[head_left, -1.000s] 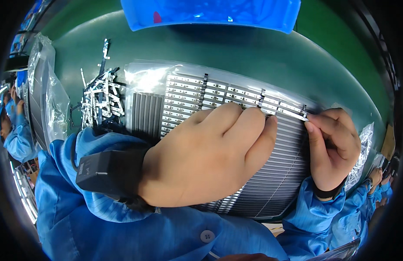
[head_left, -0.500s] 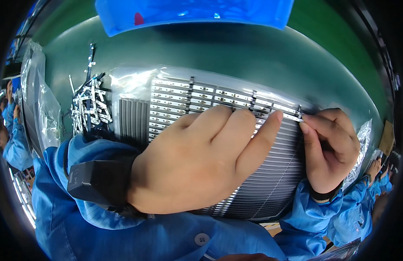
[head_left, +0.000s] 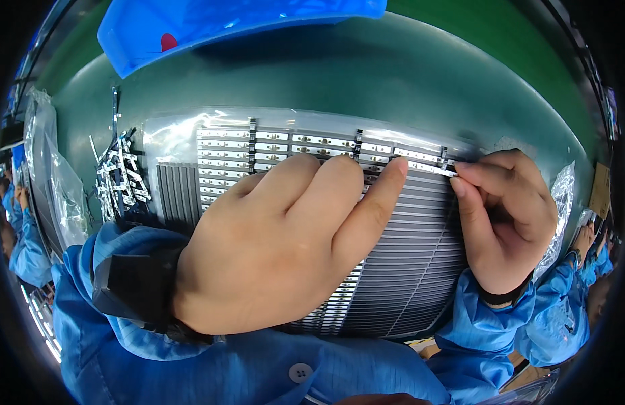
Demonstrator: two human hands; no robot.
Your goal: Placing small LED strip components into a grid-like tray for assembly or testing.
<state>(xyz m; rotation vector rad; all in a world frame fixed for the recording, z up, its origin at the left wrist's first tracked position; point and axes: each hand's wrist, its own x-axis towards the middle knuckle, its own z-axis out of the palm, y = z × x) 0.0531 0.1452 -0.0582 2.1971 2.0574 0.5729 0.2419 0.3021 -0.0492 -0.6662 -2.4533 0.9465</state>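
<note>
A grey ribbed sheet or tray (head_left: 403, 270) lies in front of me, its upper part set with rows of thin silver-white strips (head_left: 221, 144) carrying small metal parts. My left hand (head_left: 272, 236) lies palm down across these rows. Its index finger stretches out and its tip rests on a strip near the upper right; the other fingers bend downward and its thumb is hidden. At the right edge, my right hand (head_left: 508, 216) pinches the end of a silver strip (head_left: 430, 168) between thumb and index finger. Short black pieces (head_left: 358, 143) cross the rows.
Loose strips (head_left: 123, 175) are heaped at the left on the green table (head_left: 258, 84). Clear plastic wrapping (head_left: 59, 169) lies beyond them, with more wrapping (head_left: 562, 196) at the right. A blue bin (head_left: 133, 40) stands at the far side. Other people in blue sleeves (head_left: 32, 253) sit at both sides.
The whole view has shifted, so the bin, sheet and left hand appear farther left. My left index finger stays on the strips and my right hand keeps its pinch at the strip's end.
</note>
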